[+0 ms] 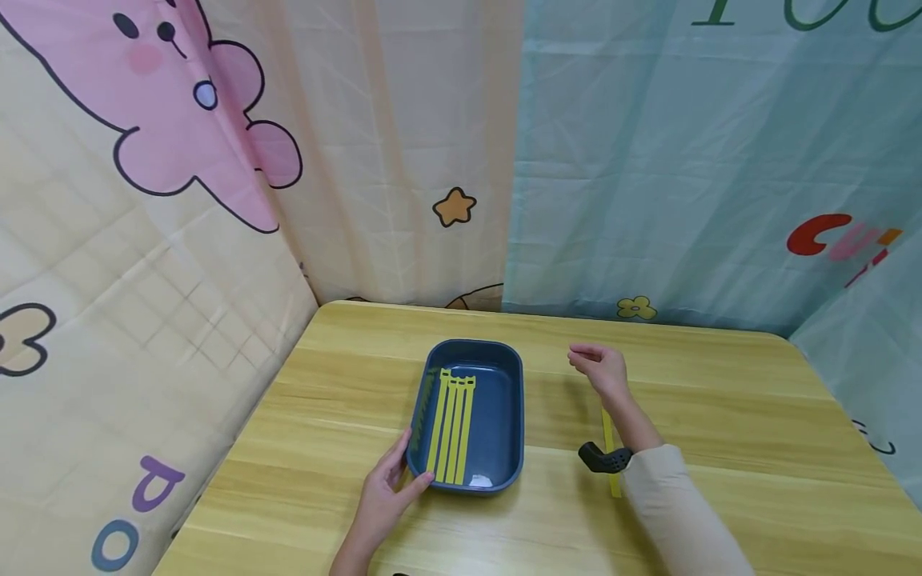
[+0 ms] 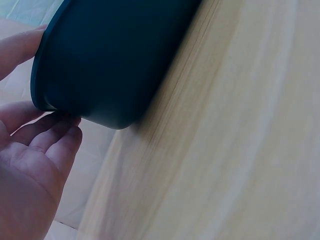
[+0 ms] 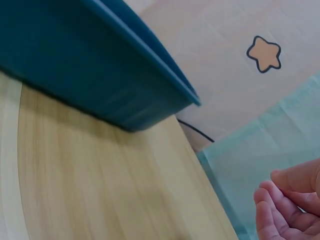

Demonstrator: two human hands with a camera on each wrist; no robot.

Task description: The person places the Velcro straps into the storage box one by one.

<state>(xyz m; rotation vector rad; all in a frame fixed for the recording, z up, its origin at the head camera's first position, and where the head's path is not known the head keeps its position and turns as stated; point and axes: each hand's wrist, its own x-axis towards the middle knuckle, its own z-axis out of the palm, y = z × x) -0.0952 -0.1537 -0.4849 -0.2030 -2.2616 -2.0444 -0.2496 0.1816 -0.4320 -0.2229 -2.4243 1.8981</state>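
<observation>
Item: dark blue plastic tray [image 1: 504, 416], rectangular with rounded corners, standing flat near the middle of the wooden surface [image 1: 720, 376], long side running away from the person.

Contents: yellow strips [image 1: 452, 428], apparently cable ties, lying side by side along the tray's left half, heads toward the far end. A darker strip [image 1: 425, 398] rests against the left inner wall; its kind cannot be told.

Left hand [image 1: 385, 492]: at the tray's near left corner, thumb on the rim, fingers against the outer wall low down. The left wrist view shows the fingers only lightly bent, touching the wall rather than clamped round it. Judged a steadying hold, keeping the tray from sliding on the smooth wood.

Right hand [image 1: 599, 368]: raised above the surface to the right of the tray, apart from it, fingers loosely curled and holding nothing, as the right wrist view confirms.

Beside: one further yellow strip [image 1: 608, 436] lying on the surface under the right forearm, partly hidden by it. Black wrist-camera mount [image 1: 603, 458] on the cream sleeve [image 1: 677, 512].

Surround: printed cartoon fabric backdrop [image 1: 360, 160] behind the surface.
</observation>
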